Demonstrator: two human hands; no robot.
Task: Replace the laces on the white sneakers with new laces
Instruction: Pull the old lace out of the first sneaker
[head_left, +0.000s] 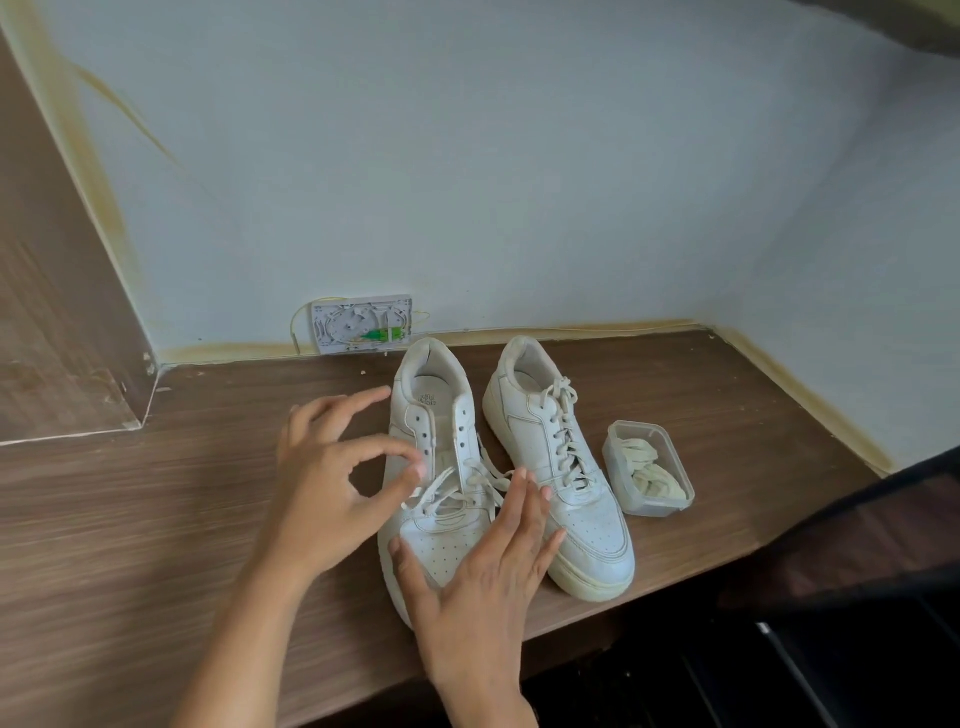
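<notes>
Nearest the front edge of the table (156, 519), we see the right hand (485, 577) lying flat and released on the toe of the left sneaker (436, 499), fingers straight and spread, their tips reaching toward the loosened lace (467, 483). A little farther in, the left hand (332, 467) hovers at the sneaker's left side; thumb and forefinger meet at the end of the lace and pinch it, while the other fingers arch upward.

This sneaker is white, toe toward us, heel toward the wall. Its upper eyelets are bare, and the lace remains threaded only through the lower rows, loose and tangled across the tongue.

Just beside it to the right, touching or nearly so, stands the right sneaker (561, 467), fully laced, its sole yellowed. Further right, near the table's right edge, sits a small clear plastic box (649, 470) holding bundled off-white laces (652, 475).

At the table's back edge, behind the sneakers, a white wall plate (361, 325) with thin yellow wires leans on the pale wall.
</notes>
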